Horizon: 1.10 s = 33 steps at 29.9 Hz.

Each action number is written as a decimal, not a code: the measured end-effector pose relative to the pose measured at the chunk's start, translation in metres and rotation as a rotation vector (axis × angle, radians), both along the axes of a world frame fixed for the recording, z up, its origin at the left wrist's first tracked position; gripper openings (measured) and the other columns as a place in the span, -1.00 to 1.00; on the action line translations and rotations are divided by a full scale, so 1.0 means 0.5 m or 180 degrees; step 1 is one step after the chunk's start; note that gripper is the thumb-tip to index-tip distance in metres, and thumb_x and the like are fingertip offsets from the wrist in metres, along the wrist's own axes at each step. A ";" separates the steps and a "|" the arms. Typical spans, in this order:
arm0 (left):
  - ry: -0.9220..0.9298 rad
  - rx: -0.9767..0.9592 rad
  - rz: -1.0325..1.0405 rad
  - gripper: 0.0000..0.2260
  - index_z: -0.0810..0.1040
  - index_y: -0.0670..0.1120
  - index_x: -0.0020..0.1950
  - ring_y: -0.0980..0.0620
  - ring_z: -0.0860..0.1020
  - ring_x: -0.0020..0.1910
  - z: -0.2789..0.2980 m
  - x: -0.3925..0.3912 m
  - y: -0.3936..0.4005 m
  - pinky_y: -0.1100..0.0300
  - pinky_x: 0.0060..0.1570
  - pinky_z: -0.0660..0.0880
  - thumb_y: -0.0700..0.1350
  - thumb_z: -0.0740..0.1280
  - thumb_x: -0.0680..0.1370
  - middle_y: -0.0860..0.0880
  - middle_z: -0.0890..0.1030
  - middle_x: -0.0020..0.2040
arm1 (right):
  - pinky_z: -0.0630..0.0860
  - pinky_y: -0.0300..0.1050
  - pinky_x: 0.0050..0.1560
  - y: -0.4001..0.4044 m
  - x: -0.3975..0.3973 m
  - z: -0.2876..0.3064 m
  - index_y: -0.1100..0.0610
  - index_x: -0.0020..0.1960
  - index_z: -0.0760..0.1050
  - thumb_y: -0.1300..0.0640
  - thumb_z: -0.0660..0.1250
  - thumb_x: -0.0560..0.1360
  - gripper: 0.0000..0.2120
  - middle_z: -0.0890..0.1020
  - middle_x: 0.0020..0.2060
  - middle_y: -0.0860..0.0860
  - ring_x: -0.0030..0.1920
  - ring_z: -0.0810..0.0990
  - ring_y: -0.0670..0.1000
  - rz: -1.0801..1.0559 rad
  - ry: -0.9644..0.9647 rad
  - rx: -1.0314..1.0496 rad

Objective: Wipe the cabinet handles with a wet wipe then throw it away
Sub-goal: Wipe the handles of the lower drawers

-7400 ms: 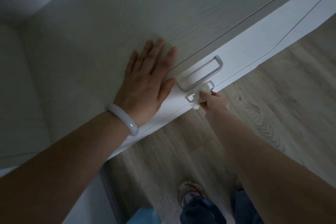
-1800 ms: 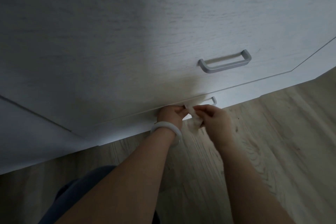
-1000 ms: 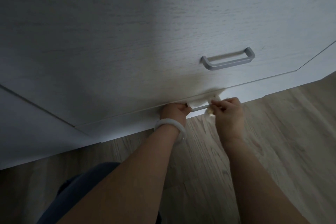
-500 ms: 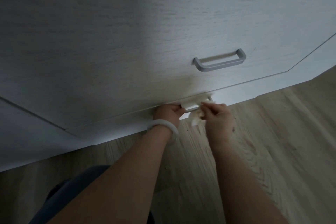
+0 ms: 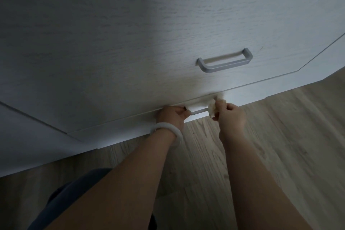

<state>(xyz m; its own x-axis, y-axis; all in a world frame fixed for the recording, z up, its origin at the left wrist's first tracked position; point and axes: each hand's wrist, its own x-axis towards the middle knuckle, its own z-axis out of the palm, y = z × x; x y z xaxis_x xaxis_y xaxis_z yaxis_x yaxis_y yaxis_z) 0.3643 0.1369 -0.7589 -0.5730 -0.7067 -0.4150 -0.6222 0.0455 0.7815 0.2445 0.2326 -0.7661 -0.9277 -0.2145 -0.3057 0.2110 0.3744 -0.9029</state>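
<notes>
On lower handle (image 5: pixel 199 111) — wet wipe (image 5: pixel 212 108)

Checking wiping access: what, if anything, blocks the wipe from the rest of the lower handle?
The left hand grips the left end of the lower grey metal bar handle; the right hand presses the crumpled white wet wipe on its right end.

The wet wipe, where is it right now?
In the head view, the wet wipe is just right of centre, pinched in the right hand against the right end of the lower handle, while the left hand grips the handle's left end.
</notes>
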 end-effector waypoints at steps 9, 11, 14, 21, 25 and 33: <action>-0.0002 -0.0069 0.0040 -0.74 0.63 -0.12 0.17 -0.04 0.55 0.19 0.001 -0.002 0.006 0.18 0.18 0.43 -0.04 0.31 0.57 -0.08 0.62 0.19 | 0.60 -0.13 -0.05 -0.017 0.029 0.013 0.21 -0.20 0.56 0.12 0.42 0.49 -0.83 0.65 -0.18 0.13 -0.19 0.64 0.01 -0.0704 -0.1235 -0.1059; -0.0015 -0.0040 0.0063 -0.74 0.63 -0.10 0.17 -0.05 0.55 0.19 0.002 -0.001 0.005 0.16 0.19 0.44 -0.02 0.31 0.57 -0.06 0.63 0.18 | 0.59 -0.12 -0.06 -0.022 0.060 0.007 0.17 -0.20 0.55 0.09 0.39 0.51 -0.82 0.65 -0.16 0.12 -0.13 0.64 0.02 -0.0526 -0.1248 -0.0941; -0.0025 -0.0036 0.0042 -0.75 0.64 -0.09 0.15 -0.04 0.56 0.18 0.006 -0.001 0.003 0.16 0.18 0.45 -0.01 0.31 0.56 -0.07 0.64 0.16 | 0.59 -0.15 -0.10 -0.027 0.108 -0.001 0.17 -0.19 0.55 0.13 0.37 0.53 -0.85 0.65 -0.20 0.11 -0.15 0.65 0.02 -0.0320 -0.1380 -0.1105; 0.0083 0.0013 0.0146 -0.77 0.65 -0.09 0.13 -0.05 0.56 0.16 0.000 0.003 0.006 0.09 0.22 0.45 -0.03 0.32 0.56 -0.07 0.65 0.15 | 0.57 -0.18 -0.12 -0.020 0.080 -0.003 0.17 -0.22 0.57 0.18 0.38 0.51 -0.86 0.66 -0.24 0.09 -0.17 0.65 -0.01 -0.0479 -0.1289 -0.1295; 0.0049 0.0000 0.0125 -0.76 0.65 -0.09 0.13 -0.05 0.57 0.16 -0.001 0.002 0.003 0.08 0.21 0.46 -0.02 0.33 0.55 -0.07 0.65 0.14 | 0.58 -0.19 -0.17 -0.017 0.087 -0.001 0.22 -0.18 0.59 0.26 0.39 0.49 -0.92 0.68 -0.26 0.08 -0.21 0.67 0.00 -0.0287 -0.1408 -0.1438; 0.0121 0.0030 -0.0002 -0.77 0.66 -0.07 0.11 -0.02 0.57 0.15 0.001 0.006 0.000 0.13 0.17 0.47 -0.01 0.31 0.56 -0.05 0.66 0.12 | 0.57 -0.26 -0.23 -0.021 0.104 -0.010 0.22 -0.21 0.61 0.26 0.41 0.47 -0.91 0.67 -0.31 0.08 -0.28 0.65 -0.03 -0.0027 -0.1032 -0.1275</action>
<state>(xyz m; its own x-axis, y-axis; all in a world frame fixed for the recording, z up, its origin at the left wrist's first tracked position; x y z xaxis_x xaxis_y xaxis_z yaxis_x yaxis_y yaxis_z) 0.3671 0.1367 -0.7582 -0.5888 -0.7025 -0.3997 -0.5920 0.0383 0.8050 0.2966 0.2221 -0.7713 -0.8009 -0.3667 -0.4734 0.5055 0.0097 -0.8628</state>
